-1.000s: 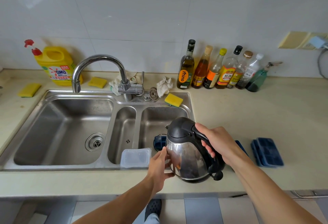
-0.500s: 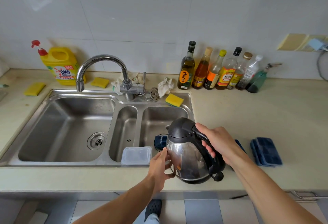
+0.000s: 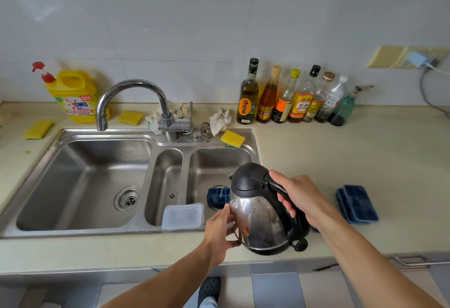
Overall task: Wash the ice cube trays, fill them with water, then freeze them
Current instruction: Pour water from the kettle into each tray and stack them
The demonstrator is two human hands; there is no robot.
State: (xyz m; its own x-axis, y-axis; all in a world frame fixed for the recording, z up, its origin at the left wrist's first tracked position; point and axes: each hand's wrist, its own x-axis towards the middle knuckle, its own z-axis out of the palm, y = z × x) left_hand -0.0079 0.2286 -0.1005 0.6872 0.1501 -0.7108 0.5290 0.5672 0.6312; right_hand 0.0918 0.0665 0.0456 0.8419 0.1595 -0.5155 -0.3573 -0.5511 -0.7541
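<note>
My right hand (image 3: 302, 198) grips the kettle (image 3: 260, 220) by its handle; my left hand (image 3: 219, 232) rests open-fingered against its side. A tray (image 3: 218, 196) lies in the sink (image 3: 219, 161).

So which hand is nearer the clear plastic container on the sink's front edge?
Left. The left hand touches the steel kettle, just right of the clear plastic container; the right hand grips the kettle's black handle, farther right.
</note>
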